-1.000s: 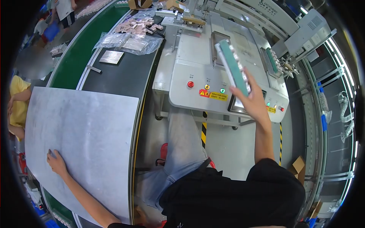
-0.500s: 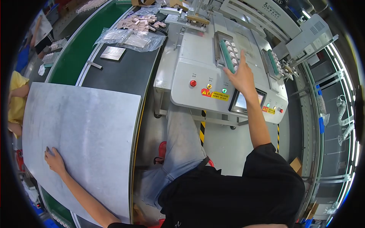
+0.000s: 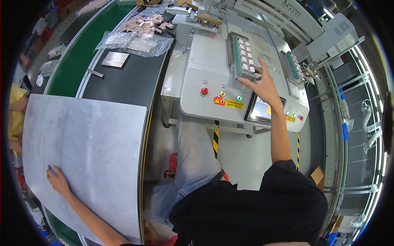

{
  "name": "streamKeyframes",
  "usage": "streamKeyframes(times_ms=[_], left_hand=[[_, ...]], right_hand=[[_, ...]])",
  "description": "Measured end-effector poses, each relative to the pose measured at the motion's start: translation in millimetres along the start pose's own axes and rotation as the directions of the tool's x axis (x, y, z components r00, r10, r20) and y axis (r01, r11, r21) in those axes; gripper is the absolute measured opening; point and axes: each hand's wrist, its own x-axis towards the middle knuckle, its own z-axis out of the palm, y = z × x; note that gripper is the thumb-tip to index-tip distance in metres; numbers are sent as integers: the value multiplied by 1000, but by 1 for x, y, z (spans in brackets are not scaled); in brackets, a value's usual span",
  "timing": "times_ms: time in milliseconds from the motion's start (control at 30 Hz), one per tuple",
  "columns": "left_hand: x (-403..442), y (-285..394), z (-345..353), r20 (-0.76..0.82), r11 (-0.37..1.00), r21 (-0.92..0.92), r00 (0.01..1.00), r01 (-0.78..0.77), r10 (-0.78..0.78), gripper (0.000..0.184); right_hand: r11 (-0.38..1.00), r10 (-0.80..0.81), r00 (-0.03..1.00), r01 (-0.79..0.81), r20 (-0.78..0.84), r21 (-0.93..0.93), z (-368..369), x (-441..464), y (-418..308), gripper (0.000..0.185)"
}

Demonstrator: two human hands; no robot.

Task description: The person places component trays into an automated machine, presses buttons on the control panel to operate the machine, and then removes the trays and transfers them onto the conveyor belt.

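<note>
A green tray with two rows of small pale pieces sits in the metal holder on the machine. My right hand is at the near right end of the tray, its thumb and fingers spread apart; whether a fingertip touches the tray cannot be told. On the large grey board at the left rests my left hand, fingers apart, with nothing seen in it. Small buttons and a touch screen are on the machine's front panel, below my right hand.
Pink pieces and plastic bags lie at the bench's far end, near a metal plate. A second green tray sits at the machine's right. A person in a yellow top is at the far left.
The green tray, held up in my right hand before, has come down into the metal holder. My right hand's fingers have come apart from it. My left hand has stayed on the board.
</note>
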Motion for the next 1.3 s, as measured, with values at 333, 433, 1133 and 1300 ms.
streamKeyframes(times_ms=[333, 433, 1133, 1300], left_hand=[[-4, 1, 0, -22, 1000, -12, 1000, 10, -10, 53], [-4, 4, 1, -30, 1000, 2, 999, 28, -28, 53], [6, -13, 10, -26, 998, -44, 999, -36, 35, 55], [7, -14, 11, -35, 999, -21, 999, -39, 38, 56]], right_hand=[[996, -73, 997, 72, 17, 50, -10, -7, 4, 88], [992, -86, 996, 87, -17, 90, 0, 4, 16, 84], [864, 372, 921, -390, 120, 319, 45, -67, 33, 25], [873, 454, 882, -468, 125, 134, 47, -77, 32, 27]])
